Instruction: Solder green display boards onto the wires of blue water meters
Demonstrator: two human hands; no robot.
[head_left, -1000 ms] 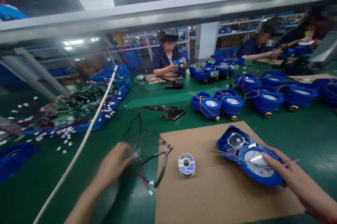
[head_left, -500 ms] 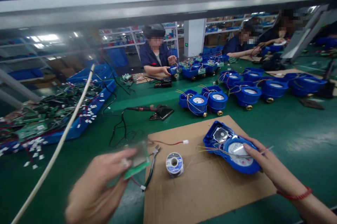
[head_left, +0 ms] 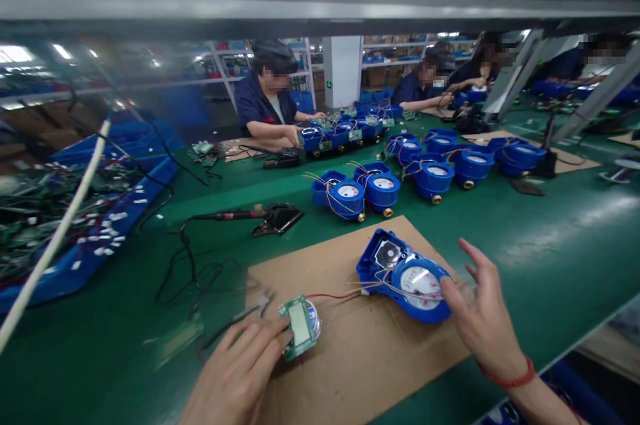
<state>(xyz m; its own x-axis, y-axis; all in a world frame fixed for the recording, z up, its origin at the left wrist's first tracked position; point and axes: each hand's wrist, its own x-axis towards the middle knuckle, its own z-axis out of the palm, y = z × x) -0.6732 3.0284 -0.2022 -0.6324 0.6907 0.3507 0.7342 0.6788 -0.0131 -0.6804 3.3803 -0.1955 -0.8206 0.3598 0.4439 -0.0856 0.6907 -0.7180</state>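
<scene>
My left hand (head_left: 245, 362) grips the edge of a green circuit board (head_left: 300, 326) with a pale display. The board is over a solder spool (head_left: 316, 318), mostly hidden behind it. A red wire (head_left: 333, 296) runs from near the board to a white plug beside the blue water meter (head_left: 421, 292). This meter lies on the cardboard, its side box uncovered and thin coloured wires across its dial. My right hand (head_left: 483, 308) is at the meter's right edge, fingers spread and thumb close to the rim; contact is unclear. Cutting pliers (head_left: 245, 315) lie beyond my left hand.
A soldering iron (head_left: 235, 214) rests in its black stand (head_left: 280, 218). Several blue meters stand in rows behind the cardboard (head_left: 345, 372). At left is a blue bin (head_left: 145, 195) of circuit boards, with a pale cable (head_left: 60, 232) in front. Across the bench a co-worker (head_left: 270, 95) handles meters.
My left hand has brought the circuit board right, from left of the pliers to over the solder spool. My right hand has loosened from the meter, its fingers now spread. The view has shifted right.
</scene>
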